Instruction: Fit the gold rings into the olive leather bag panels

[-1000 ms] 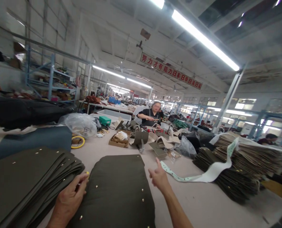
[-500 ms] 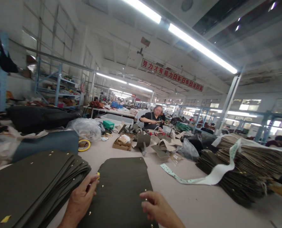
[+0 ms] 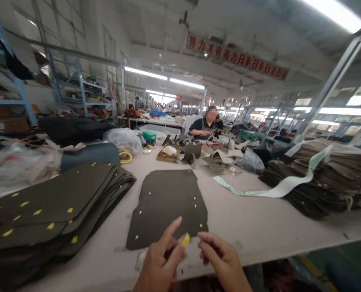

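A dark olive panel (image 3: 171, 202) with small metal studs along its sides lies flat on the table (image 3: 253, 231). Just past its near edge, my left hand (image 3: 165, 257) pinches a small roll of yellow tape (image 3: 185, 239), its index finger pointing over the panel. Close to its right, my right hand (image 3: 220, 257) has thumb and fingertips drawn together; whether anything is between them is too small to tell. A stack of similar dark panels (image 3: 59, 194), some marked with yellow tape bits, lies to the left.
On the right are a pile of panels (image 3: 344, 170) and a white-green strip (image 3: 278, 191). Farther back stand a box of small parts (image 3: 168, 154), a yellow ring (image 3: 125, 157), plastic bags and scraps. A person (image 3: 206, 123) works across the table.
The view has tilted down and moved back. My hands have left the panel's sides and come together beyond its near edge. My right hand's fingers have closed up.
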`<action>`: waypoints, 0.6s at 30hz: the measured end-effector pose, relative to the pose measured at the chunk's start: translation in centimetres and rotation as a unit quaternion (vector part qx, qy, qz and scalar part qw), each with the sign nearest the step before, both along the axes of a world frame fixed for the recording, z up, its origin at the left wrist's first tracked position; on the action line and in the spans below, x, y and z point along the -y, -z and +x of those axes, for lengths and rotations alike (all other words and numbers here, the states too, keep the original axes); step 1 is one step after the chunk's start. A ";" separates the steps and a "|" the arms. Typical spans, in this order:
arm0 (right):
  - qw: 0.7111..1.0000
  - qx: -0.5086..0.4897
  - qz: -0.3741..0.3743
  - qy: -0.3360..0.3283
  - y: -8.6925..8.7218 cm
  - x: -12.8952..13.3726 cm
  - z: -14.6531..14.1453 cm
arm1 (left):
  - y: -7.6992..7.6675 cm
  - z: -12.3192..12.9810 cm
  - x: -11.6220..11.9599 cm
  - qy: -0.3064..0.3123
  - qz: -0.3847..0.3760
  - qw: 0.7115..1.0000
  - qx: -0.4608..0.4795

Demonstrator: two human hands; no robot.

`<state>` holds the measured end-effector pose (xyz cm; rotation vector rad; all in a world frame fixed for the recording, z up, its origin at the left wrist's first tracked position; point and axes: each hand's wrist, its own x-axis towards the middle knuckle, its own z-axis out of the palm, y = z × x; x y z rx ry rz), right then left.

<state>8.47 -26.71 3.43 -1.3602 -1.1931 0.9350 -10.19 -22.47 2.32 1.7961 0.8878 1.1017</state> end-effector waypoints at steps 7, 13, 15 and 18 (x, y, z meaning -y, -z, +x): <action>0.980 0.158 0.100 -0.063 -1.4 1.5 -0.1 | -1.8 0.1 1.3 0.014 0.098 0.988 -0.119; 0.960 0.209 0.144 -0.118 -1.3 0.7 0.0 | -1.4 0.4 0.8 0.030 0.179 0.968 -0.171; 0.948 0.233 0.181 -0.116 -0.8 0.3 0.1 | -0.7 0.6 0.4 0.038 0.222 0.959 -0.174; 0.903 0.293 0.297 -0.103 0.8 -0.7 0.3 | 1.0 0.8 -0.2 0.036 0.282 0.943 -0.174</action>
